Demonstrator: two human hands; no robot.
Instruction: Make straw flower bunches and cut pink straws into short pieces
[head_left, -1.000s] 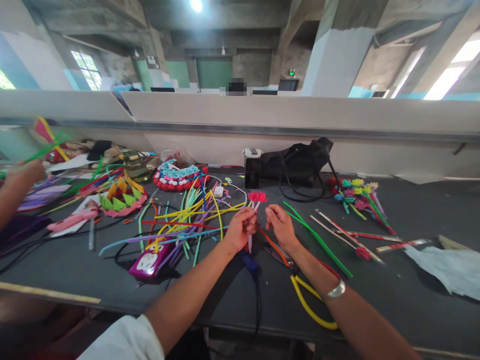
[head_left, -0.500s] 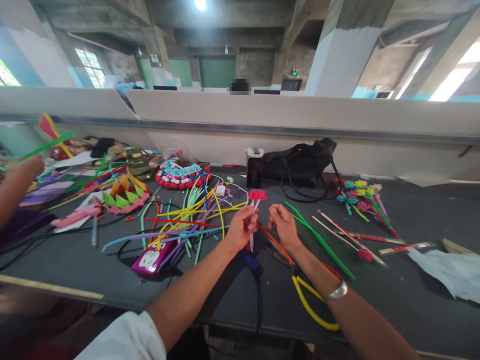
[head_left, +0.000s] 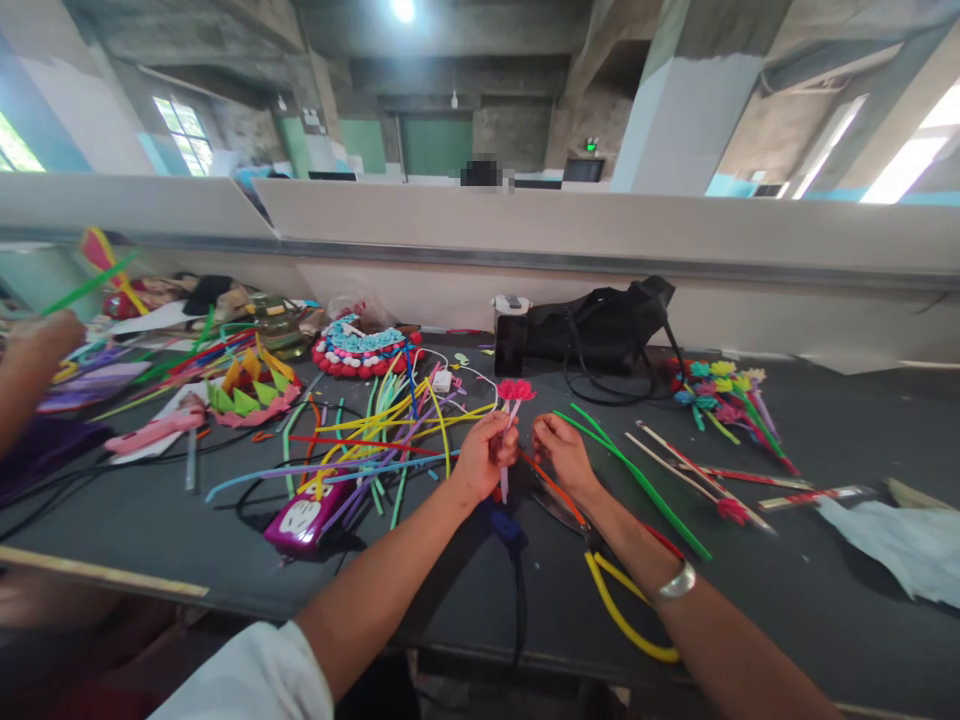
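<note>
My left hand (head_left: 486, 458) is closed around the pale purple stems of a small pink craft flower (head_left: 516, 390), whose head stands upright above my fingers. Just to the right, apart from it, my right hand (head_left: 562, 452) has its fingers pinched together; whatever they hold, if anything, is too small or hidden to make out. Below the right hand lies a pair of scissors with yellow handles (head_left: 626, 625), partly covered by the wrist. An orange stem (head_left: 555, 487) lies between the hands. Two long green stems (head_left: 652, 488) rest beside the right hand.
Many coloured stems (head_left: 382, 430) are heaped at left over a purple device (head_left: 304, 520). A phone (head_left: 511, 345) leans by a black bag (head_left: 600, 325) at the back. A flower bunch (head_left: 720, 395) lies at right. At far left is another person's hand (head_left: 45, 340).
My right hand has shifted slightly left and down, closer to the flower. The other person's hand and green strip have moved a little. My left hand keeps its hold.
</note>
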